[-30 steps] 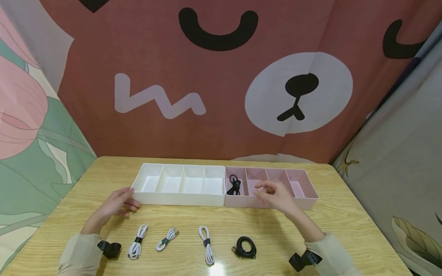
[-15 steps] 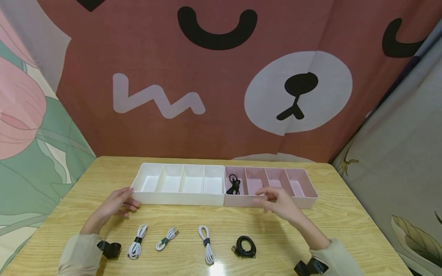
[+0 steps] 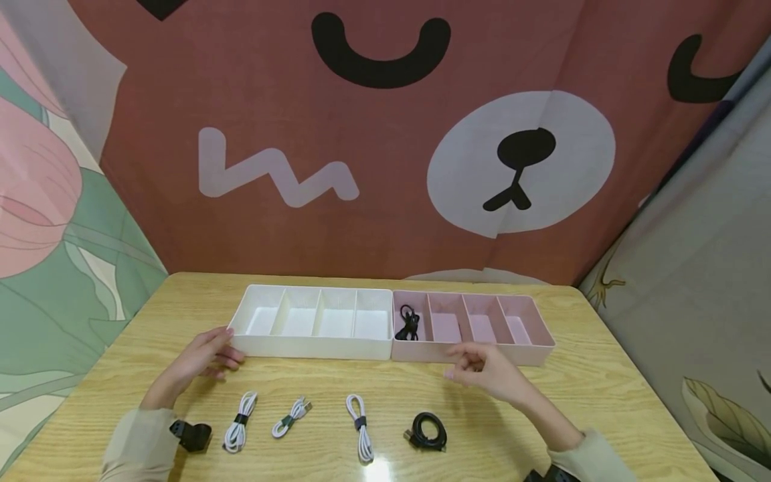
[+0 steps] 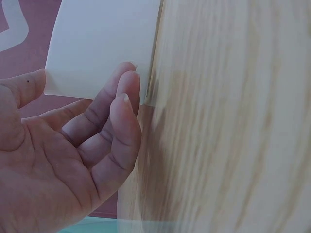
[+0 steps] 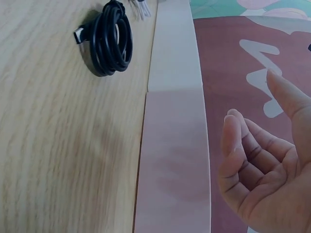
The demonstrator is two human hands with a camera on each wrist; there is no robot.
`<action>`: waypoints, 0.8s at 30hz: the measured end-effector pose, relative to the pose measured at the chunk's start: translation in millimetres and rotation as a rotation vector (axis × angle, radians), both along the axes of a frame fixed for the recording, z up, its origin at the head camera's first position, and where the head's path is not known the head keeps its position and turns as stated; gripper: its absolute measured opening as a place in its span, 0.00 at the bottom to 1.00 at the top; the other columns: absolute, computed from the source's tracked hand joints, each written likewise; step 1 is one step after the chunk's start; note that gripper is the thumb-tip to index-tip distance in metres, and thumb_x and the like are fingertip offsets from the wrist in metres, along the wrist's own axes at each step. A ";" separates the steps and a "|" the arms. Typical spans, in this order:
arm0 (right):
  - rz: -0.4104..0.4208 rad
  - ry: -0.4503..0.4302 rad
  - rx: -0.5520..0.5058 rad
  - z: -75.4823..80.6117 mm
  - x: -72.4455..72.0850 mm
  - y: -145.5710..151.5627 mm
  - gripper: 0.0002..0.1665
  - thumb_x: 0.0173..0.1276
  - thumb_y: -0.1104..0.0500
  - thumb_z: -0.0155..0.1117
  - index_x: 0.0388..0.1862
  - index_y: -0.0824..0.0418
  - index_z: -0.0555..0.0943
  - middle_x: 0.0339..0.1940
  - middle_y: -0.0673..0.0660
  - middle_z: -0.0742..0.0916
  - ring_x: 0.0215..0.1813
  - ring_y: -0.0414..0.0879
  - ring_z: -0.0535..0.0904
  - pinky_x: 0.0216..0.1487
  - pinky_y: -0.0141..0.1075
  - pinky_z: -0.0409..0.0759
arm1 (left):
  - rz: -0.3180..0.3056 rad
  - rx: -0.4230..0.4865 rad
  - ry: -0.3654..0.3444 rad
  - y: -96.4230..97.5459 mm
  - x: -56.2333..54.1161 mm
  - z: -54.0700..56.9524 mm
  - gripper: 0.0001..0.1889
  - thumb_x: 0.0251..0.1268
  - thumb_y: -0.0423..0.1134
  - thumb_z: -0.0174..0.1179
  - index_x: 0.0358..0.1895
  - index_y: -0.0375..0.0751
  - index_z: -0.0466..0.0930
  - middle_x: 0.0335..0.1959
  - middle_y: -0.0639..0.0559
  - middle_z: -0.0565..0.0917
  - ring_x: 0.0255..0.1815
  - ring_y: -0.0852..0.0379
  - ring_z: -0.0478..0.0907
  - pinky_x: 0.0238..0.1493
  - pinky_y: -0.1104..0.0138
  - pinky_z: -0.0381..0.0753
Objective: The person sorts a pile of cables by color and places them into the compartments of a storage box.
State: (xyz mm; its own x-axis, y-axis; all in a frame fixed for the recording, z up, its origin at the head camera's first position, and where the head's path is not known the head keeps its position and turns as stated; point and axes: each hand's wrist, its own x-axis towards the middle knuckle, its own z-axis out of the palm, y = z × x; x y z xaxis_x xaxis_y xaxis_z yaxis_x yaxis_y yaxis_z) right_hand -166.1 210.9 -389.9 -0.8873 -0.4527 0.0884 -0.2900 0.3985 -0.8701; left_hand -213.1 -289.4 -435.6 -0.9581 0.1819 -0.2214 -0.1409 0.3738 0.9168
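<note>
My left hand (image 3: 201,356) touches the left end of a white box (image 3: 313,347) divided into compartments. In the left wrist view its fingers (image 4: 116,141) are loosely bent and the thumb meets the box's corner. My right hand (image 3: 490,371) hovers, holding nothing, before the front wall of a pink divided box (image 3: 418,352), fingers loosely bent. A bundled black cable (image 3: 408,324) lies in the pink box's leftmost compartment. In front of the boxes lie three tied white cables (image 3: 239,423) and a coiled black cable (image 3: 426,444), the latter nearest the right hand.
The two boxes stand end to end towards the back of a wooden table (image 3: 482,462). Patterned cloth (image 3: 385,248) hangs behind and at both sides. Black wrist cameras (image 3: 191,436) sit at the sleeves.
My right hand has drawn back from above the pink box towards me, down to its front wall. The left hand and the cables have stayed put.
</note>
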 end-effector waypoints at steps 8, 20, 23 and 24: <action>0.043 0.115 -0.005 -7.5 1.7 4.6 0.21 0.54 0.60 0.70 0.45 0.69 0.78 0.25 0.52 0.82 0.24 0.37 0.75 0.25 0.32 0.74 | -0.007 0.007 0.001 -0.6 -0.2 0.0 0.31 0.74 0.50 0.33 0.60 0.20 0.53 0.32 0.43 0.81 0.30 0.54 0.78 0.25 0.61 0.78; 0.056 0.074 0.001 -15.2 6.7 4.2 0.25 0.53 0.59 0.71 0.46 0.72 0.76 0.29 0.57 0.81 0.24 0.38 0.76 0.28 0.32 0.76 | 0.004 0.006 0.003 -0.5 -0.8 -0.4 0.30 0.74 0.50 0.33 0.59 0.21 0.55 0.32 0.43 0.82 0.30 0.54 0.79 0.26 0.61 0.79; 0.058 0.064 0.012 -17.5 8.5 4.4 0.26 0.53 0.59 0.71 0.47 0.72 0.76 0.32 0.62 0.80 0.26 0.39 0.77 0.27 0.32 0.75 | 0.006 0.002 0.000 -0.3 -0.3 -0.2 0.30 0.74 0.50 0.33 0.59 0.21 0.55 0.32 0.44 0.82 0.30 0.54 0.79 0.26 0.61 0.79; 0.061 0.064 0.018 -18.5 8.9 4.6 0.26 0.52 0.58 0.71 0.47 0.71 0.76 0.34 0.63 0.80 0.26 0.39 0.77 0.27 0.32 0.75 | 0.006 0.001 -0.001 -0.1 -0.1 -0.2 0.30 0.74 0.50 0.33 0.59 0.21 0.54 0.32 0.44 0.82 0.30 0.54 0.79 0.26 0.61 0.79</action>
State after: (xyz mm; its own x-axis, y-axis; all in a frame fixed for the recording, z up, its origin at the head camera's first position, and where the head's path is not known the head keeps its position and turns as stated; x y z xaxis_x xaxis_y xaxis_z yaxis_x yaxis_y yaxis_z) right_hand -157.1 215.6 -408.4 -0.8510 -0.5075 0.1353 -0.3687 0.3937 -0.8420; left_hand -213.1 -289.6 -435.8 -0.9590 0.1766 -0.2219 -0.1437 0.3721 0.9170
